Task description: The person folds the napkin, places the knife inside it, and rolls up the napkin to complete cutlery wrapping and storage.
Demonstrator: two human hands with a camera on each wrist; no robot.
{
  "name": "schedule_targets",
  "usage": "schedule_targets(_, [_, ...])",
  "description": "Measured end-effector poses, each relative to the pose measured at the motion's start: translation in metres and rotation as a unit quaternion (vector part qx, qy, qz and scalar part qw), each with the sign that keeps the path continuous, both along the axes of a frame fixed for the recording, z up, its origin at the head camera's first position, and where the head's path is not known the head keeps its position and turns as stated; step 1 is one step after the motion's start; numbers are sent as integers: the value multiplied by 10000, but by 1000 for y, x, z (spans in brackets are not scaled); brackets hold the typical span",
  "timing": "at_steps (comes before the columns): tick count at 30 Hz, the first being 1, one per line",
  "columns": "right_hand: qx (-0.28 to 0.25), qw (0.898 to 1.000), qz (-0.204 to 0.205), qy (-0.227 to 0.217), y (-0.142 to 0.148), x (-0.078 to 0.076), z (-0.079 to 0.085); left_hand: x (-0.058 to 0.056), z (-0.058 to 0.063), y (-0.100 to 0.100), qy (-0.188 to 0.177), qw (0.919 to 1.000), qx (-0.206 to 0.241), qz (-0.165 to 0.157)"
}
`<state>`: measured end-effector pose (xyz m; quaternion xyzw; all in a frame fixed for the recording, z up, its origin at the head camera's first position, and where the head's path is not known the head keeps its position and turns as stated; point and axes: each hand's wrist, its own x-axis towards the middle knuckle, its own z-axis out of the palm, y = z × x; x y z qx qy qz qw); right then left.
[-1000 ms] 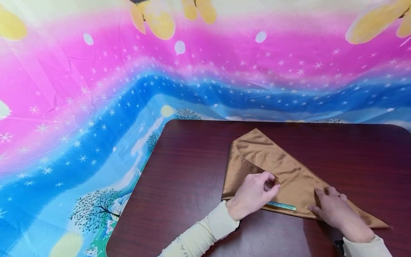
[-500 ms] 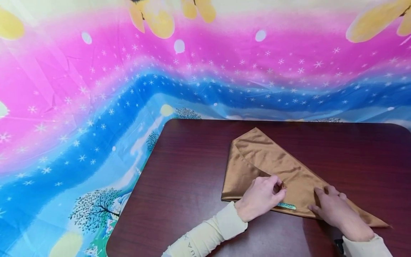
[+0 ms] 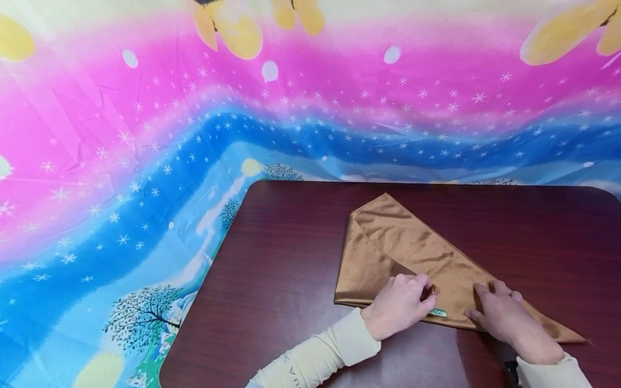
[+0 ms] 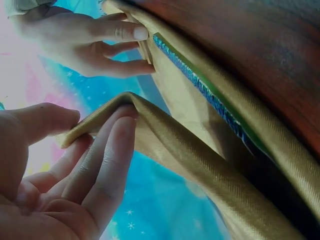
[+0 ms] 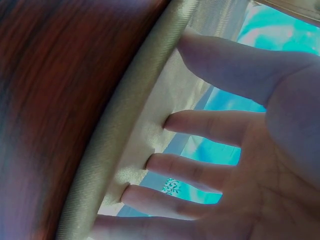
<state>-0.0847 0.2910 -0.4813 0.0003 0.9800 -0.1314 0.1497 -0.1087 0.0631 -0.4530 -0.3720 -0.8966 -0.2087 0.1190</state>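
Observation:
A shiny bronze-brown satin cloth [image 3: 427,248] lies folded on the table, its left part turned over as a flap [image 3: 364,269]. My left hand [image 3: 400,304] pinches the flap's corner between thumb and fingers, lifted a little off the layer below, as the left wrist view shows. Just right of that hand a glittery blue-green strip [image 3: 439,312] lies along the cloth's near edge, partly hidden by the hand in the head view. With fingers spread, my right hand [image 3: 509,318] rests on the cloth's right part, fingertips pressing the fabric in the right wrist view.
The dark red-brown wooden table [image 3: 271,258] has rounded corners. A pink and blue printed backdrop cloth [image 3: 310,108] with snowflakes and trees hangs behind it and down its left side. The cloth's pointed tip [image 3: 577,339] reaches toward the right.
My left hand has moved right and slightly nearer, drawing the flap's corner along and covering more of the glittery strip. The right hand stays in place.

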Motion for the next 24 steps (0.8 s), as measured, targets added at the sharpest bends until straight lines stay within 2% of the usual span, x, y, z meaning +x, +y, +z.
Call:
schedule_targets(7, [27,9998,-34,-212,2,-2,-2,2,-6,4,98,9995,-297,-88])
schedule_targets(15, [57,9999,52,146,1,1,-2,3,-16,9,89,9968,-736,-286])
schedule_targets(20, [-21,9999,76,97,1,2,1,3,-19,9,-95,9942,-1000,-395])
schedule_targets(24, [-90,10000,38,-22,1,2,2,3,-19,8,-246,9930,-1039,-506])
